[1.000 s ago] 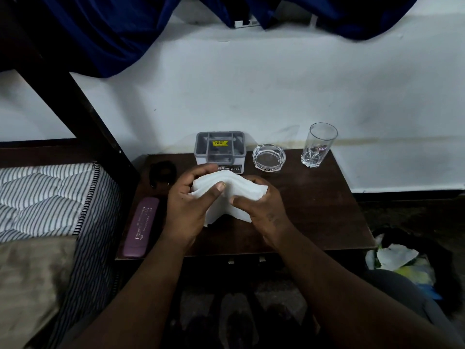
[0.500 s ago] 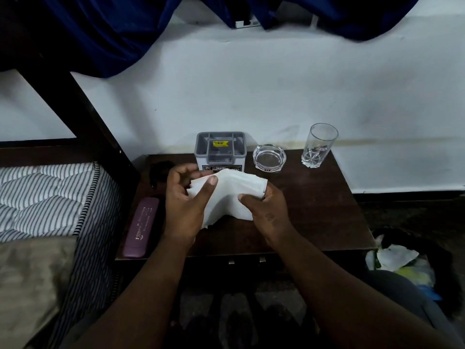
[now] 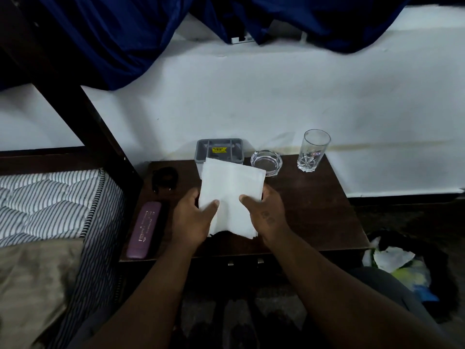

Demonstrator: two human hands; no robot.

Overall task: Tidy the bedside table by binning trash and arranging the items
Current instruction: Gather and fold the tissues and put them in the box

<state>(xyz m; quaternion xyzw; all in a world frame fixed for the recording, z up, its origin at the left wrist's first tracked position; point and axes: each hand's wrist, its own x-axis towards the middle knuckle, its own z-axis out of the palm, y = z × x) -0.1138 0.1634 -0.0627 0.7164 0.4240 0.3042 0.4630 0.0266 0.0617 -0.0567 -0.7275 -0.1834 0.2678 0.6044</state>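
Note:
A stack of white paper napkins is held upright over the dark wooden bedside table. My left hand grips its left edge and my right hand grips its right edge, thumbs on the front face. Behind the napkins stands a grey plastic organiser box, partly hidden. A clear glass ashtray and an empty drinking glass stand along the back edge. A purple case lies at the table's left side, with a small black object behind it.
A striped mattress and a dark bed frame post border the table on the left. A dark bin with white and yellow trash sits on the floor at the right. Blue cloth hangs above against the white wall.
The napkins were bent and bunched between my hands; now they are flattened into an even, upright stack, with both hands lower on its side edges.

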